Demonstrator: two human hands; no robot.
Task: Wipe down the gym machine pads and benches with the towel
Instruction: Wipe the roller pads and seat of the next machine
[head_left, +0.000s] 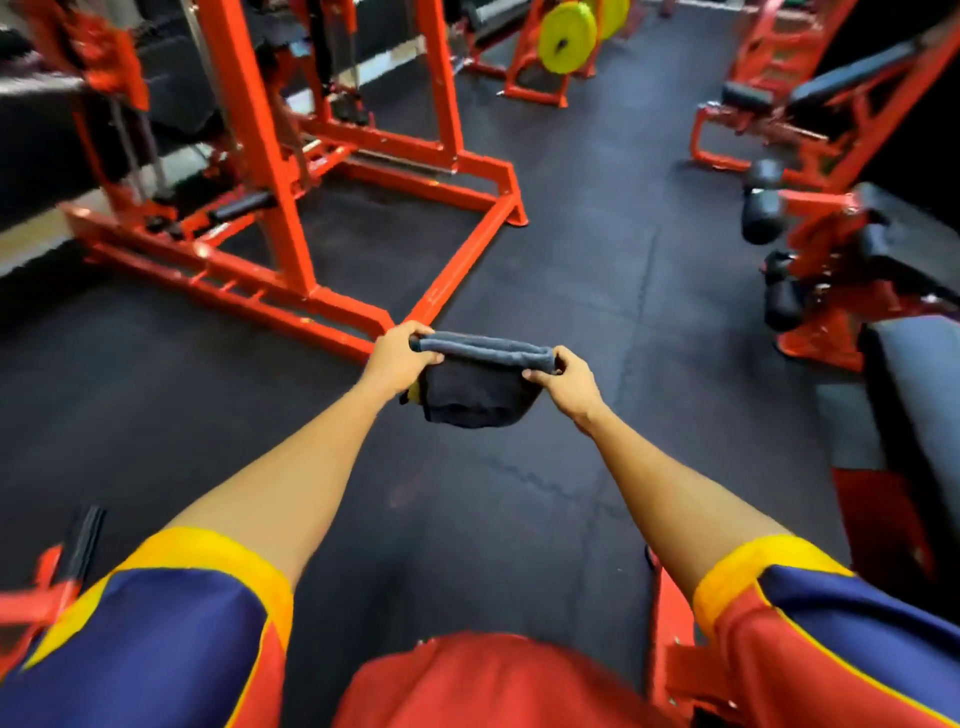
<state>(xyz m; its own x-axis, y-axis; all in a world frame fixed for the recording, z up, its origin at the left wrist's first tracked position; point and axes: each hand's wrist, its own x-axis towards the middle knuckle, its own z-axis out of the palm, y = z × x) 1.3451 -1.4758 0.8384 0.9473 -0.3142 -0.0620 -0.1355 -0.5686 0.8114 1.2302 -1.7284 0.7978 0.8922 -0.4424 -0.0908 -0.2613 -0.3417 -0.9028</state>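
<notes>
A dark grey towel (478, 384) hangs folded in the air in front of me, above the black rubber floor. My left hand (397, 356) grips its top left corner and my right hand (569, 382) pinches its top right corner, so the upper edge is stretched between them. A black bench pad (919, 395) on an orange frame stands at the right edge. Further right and back, an inclined black pad (852, 78) and black roller pads (761, 215) belong to other orange machines.
A large orange rack frame (457, 265) lies on the floor ahead to the left. Yellow weight plates (566, 36) hang on a machine at the back. Orange frame parts sit low at the left (47, 597) and right (670, 660) near my legs. Black floor (597, 208) runs between the machines.
</notes>
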